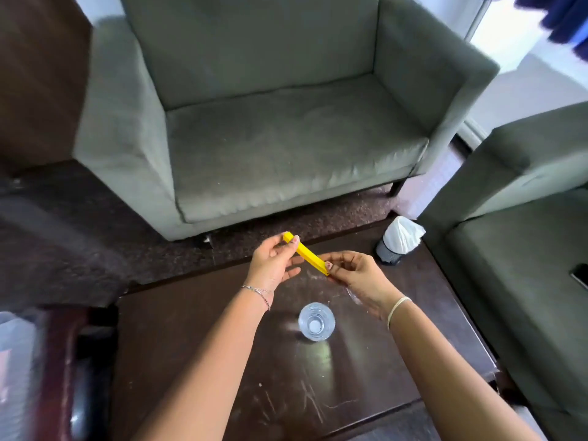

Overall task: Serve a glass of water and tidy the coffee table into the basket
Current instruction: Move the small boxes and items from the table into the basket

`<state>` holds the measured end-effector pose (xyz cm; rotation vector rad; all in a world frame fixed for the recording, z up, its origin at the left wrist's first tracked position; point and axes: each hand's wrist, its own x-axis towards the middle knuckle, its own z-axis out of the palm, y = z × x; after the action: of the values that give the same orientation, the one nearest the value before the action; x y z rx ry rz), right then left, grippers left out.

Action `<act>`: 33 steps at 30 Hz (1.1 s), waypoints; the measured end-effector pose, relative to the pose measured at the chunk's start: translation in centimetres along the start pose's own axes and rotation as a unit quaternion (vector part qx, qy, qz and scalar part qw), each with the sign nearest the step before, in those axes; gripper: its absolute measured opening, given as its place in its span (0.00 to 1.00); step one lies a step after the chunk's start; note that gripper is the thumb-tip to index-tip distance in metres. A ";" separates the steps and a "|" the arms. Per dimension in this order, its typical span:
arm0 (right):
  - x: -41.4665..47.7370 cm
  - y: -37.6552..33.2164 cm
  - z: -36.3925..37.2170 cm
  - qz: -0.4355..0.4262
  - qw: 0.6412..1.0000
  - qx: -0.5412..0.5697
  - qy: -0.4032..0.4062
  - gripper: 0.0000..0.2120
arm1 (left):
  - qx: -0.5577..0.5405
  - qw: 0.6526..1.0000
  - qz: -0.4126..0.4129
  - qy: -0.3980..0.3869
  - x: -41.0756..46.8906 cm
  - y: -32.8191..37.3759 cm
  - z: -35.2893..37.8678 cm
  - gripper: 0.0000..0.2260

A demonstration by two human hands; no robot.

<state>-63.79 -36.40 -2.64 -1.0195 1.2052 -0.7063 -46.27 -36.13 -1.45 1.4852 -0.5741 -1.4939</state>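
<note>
A slim yellow stick-shaped object (308, 254) hangs over the dark wooden coffee table (222, 361), held at both ends. My left hand (273, 264) pinches its far upper end between thumb and fingers. My right hand (359, 278) pinches the near lower end, and something thin and clear seems to lie under that hand. A clear glass (316, 321) stands upright on the table just below my hands; whether it holds water I cannot tell.
A dark cup holding white tissue (397, 241) stands at the table's far right corner. A grey armchair (270, 122) faces the table, and a grey sofa (525, 233) with a dark phone (579, 275) on it lies to the right. A dark red chair (60, 370) sits at left.
</note>
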 end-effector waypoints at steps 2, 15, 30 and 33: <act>-3.2 -2.0 2.8 -0.018 1.000 -0.005 -0.024 0.07 | -0.009 0.999 0.036 0.003 -4.1 1.9 -2.7 0.10; -16.5 -6.3 26.5 -0.142 0.980 -0.097 -0.102 0.07 | -0.094 0.975 0.089 0.180 -26.1 7.0 -24.5 0.09; -12.2 -3.7 53.1 -0.059 0.976 -0.184 -0.101 0.07 | -0.127 0.928 0.055 0.347 -31.8 6.5 -52.7 0.01; -9.3 -2.1 56.5 -0.073 0.960 -0.269 -0.042 0.08 | -0.087 0.933 0.029 0.347 -29.4 5.8 -57.9 0.04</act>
<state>-11.25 -14.74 5.04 -1.5864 1.2859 -0.4444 5.70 1.68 9.28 1.6990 -0.0522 -0.8511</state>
